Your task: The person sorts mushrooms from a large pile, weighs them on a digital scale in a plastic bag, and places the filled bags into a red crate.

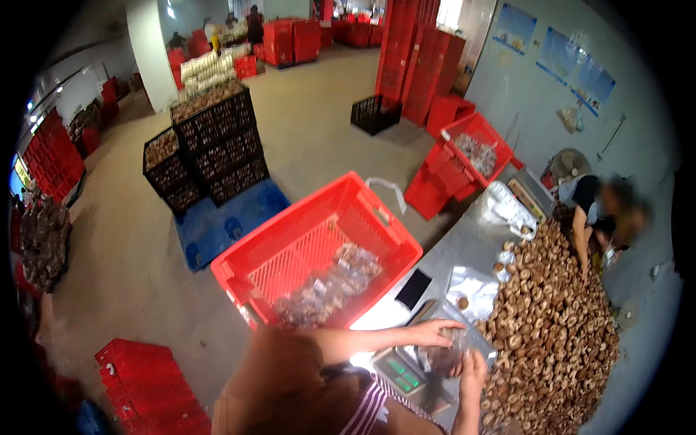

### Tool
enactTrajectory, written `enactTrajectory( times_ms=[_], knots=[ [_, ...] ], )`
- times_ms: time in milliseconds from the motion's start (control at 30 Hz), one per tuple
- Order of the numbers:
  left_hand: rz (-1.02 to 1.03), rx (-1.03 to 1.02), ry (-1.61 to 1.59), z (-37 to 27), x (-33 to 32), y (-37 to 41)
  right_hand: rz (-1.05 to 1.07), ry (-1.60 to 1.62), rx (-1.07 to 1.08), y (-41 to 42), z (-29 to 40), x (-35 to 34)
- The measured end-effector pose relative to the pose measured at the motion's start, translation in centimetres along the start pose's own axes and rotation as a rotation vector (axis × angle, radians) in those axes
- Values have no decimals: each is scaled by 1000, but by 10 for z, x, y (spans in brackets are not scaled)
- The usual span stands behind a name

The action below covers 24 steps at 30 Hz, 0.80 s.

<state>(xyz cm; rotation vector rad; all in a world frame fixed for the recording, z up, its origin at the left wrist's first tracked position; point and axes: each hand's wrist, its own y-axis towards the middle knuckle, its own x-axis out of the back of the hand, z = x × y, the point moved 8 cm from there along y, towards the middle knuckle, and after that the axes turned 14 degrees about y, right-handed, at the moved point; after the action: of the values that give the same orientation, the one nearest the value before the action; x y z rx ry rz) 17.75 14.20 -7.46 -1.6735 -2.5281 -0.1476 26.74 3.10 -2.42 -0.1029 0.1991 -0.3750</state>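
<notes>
My left hand (436,333) and my right hand (472,370) both grip a clear plastic bag (461,348), its upper part pulled between them. Mushrooms show dimly through the bag's lower part; how many is hidden. Below it stands a digital scale (401,371) with lit green digits. A large heap of brown mushrooms (549,326) spreads to the right of my hands. Flat plastic bags (472,291) lie just beyond them, with one mushroom on top. A dark phone-like slab (413,288) rests on the metal table (462,239).
Left of the table is a red crate (391,225) holding filled bags (331,283). Black crates of mushrooms (217,136) stand on a blue pallet (239,217). Another red crate (503,144) with bags sits beyond the table. A co-worker (587,212) reaches into the heap's far side.
</notes>
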Motion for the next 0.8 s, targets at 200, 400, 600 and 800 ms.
enactTrajectory(
  times_ms=[200, 400, 600, 800],
  knots=[
    [-597, -212, 485, -29, 37, -76, 302, -5, 70, 4, 30, -125],
    [-603, 82, 53, 28, 144, -171, 353, -234, 292, 14, 51, -132],
    [-505, 695, 832, 96, 268, -285, 136, -213, 85, 10, 12, -79],
    [-93, 1273, 1137, 216, 290, -399, 37, -247, 23, 4, -15, -53]
  ],
)
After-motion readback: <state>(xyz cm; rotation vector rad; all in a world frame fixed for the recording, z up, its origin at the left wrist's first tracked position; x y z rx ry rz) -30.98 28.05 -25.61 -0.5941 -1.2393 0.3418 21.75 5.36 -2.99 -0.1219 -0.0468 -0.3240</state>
